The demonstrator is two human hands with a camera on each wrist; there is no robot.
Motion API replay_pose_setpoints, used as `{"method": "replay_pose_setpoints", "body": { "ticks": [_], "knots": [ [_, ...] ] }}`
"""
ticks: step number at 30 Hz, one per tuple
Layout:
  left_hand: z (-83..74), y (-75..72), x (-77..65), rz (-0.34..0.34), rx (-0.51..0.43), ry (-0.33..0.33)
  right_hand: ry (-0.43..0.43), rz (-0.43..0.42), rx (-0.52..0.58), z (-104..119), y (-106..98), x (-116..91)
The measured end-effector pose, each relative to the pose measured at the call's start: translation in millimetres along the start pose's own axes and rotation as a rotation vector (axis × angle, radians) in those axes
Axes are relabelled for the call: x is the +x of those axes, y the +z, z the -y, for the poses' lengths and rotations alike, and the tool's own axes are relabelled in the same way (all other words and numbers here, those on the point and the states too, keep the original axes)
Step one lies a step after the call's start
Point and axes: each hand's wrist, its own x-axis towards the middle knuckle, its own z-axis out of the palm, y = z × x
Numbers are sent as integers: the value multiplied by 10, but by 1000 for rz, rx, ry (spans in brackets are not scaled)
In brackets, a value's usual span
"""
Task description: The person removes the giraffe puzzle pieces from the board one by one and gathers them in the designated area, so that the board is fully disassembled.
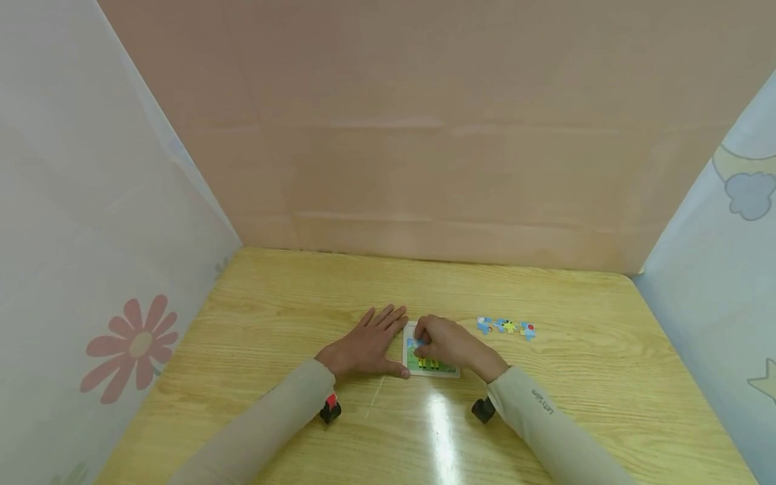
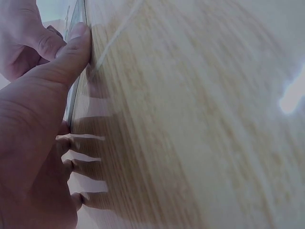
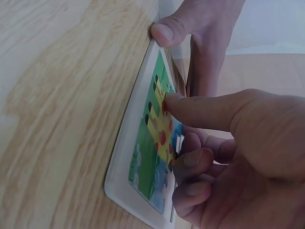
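Note:
A small jigsaw puzzle in a white frame (image 1: 432,374) lies on the wooden table, its picture a yellow giraffe (image 3: 163,136) on green and blue. My left hand (image 1: 371,345) lies spread beside the frame's left side, with its thumb (image 2: 76,50) against the near corner. Over the puzzle, my right hand (image 1: 451,343) has its fingers curled and its thumb (image 3: 183,109) down on the picture. Between thumb and fingertips it pinches a puzzle piece (image 3: 179,143), mostly hidden by the fingers.
Several loose puzzle pieces (image 1: 506,327) lie in a row on the table right of the frame. A tan panel (image 1: 424,168) rises at the table's back edge. Patterned white sheets (image 1: 121,236) stand along both sides.

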Motion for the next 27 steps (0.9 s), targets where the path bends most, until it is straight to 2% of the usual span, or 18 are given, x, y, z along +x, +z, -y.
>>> {"method": "replay_pose_setpoints", "body": {
  "ticks": [5,14,23,27],
  "knots": [
    [-5,2,-11,-2,-20,4,11,-1,36,-11,6,-3],
    [1,8,6,-5,-6,6,5,-22,10,14,-2,-26],
    [2,4,4,-3,-24,5,-38,-8,49,-16,15,-26],
    [4,6,3,-11,-13,11,-76,-3,21,-35,27,-17]
  ]
}}
